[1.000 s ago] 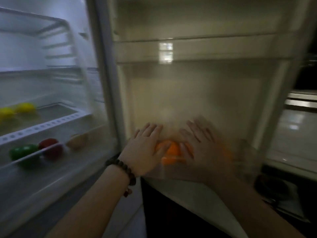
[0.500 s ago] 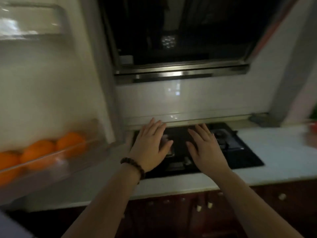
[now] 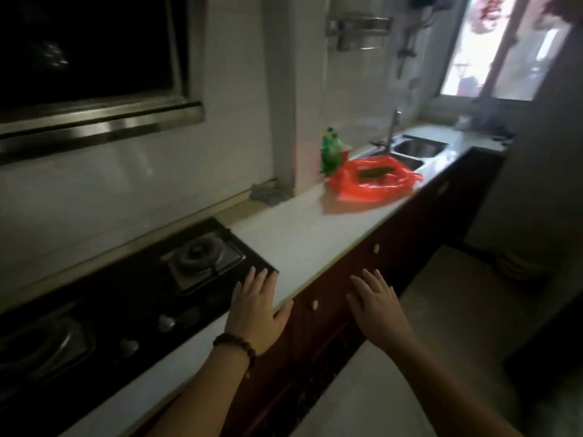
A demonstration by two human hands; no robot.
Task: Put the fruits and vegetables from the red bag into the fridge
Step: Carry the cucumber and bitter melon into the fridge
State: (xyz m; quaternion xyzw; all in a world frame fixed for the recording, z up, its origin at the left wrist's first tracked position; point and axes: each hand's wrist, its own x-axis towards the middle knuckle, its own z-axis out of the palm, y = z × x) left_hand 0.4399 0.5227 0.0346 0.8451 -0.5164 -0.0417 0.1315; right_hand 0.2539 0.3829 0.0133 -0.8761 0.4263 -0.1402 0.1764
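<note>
The red bag (image 3: 372, 184) lies open on the white countertop (image 3: 315, 228), far ahead to the right by the sink. A dark green vegetable (image 3: 377, 172), maybe a cucumber, shows inside it. My left hand (image 3: 255, 307), with a bead bracelet on the wrist, hovers flat over the counter's front edge beside the stove, fingers straight and empty. My right hand (image 3: 375, 302) floats open in front of the cabinet, holding nothing. The fridge is out of view.
A black gas stove (image 3: 132, 291) with two burners fills the counter at left, under a range hood (image 3: 94, 118). A green bottle (image 3: 331, 151) stands behind the bag. The sink (image 3: 419, 148) and tap lie beyond. Dark red cabinets (image 3: 331, 310) run below; pale floor at right.
The view has swung right, from the fridge door shelf with oranges, past the stove, to the counter with the red bag. Both hands left the oranges and stay empty and flat.
</note>
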